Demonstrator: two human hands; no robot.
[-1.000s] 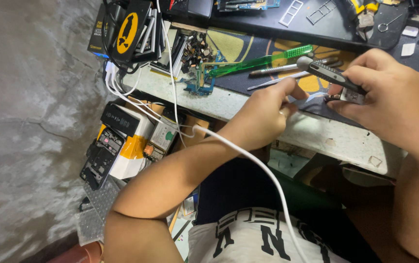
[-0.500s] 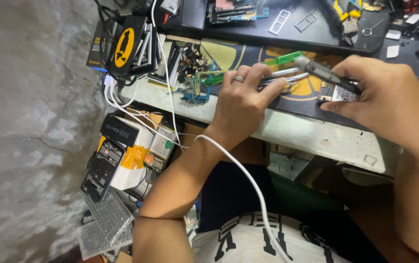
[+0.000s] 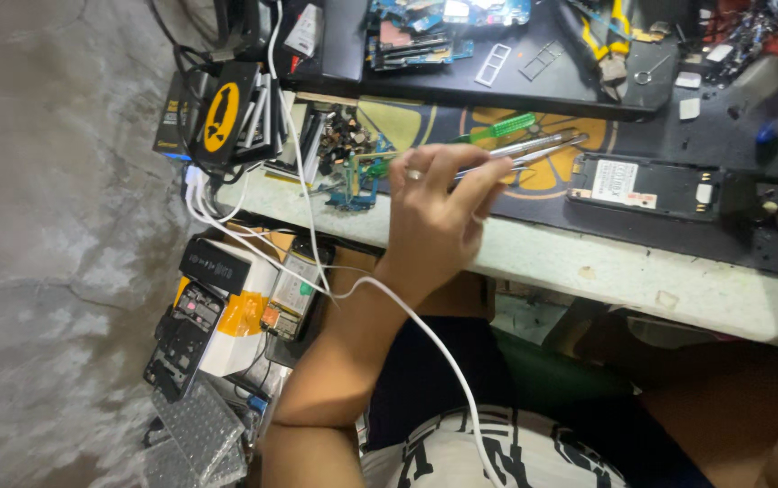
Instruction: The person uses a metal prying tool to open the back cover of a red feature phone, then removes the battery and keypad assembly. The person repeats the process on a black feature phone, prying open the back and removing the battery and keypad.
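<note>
Fingers of the left hand [image 3: 439,203], wrist bent, pinch metal tweezers [image 3: 538,146] above the workbench [image 3: 606,271].

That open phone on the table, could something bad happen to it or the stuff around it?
Maybe. The open phone lies alone on the mat near the table edge, so a bump might push it off. The left hand reaches over the thin metal tools beside the green screwdriver; they might roll or poke the fingers. The white cable crosses the forearm, so moving the arm could snag it and tug it.
</note>
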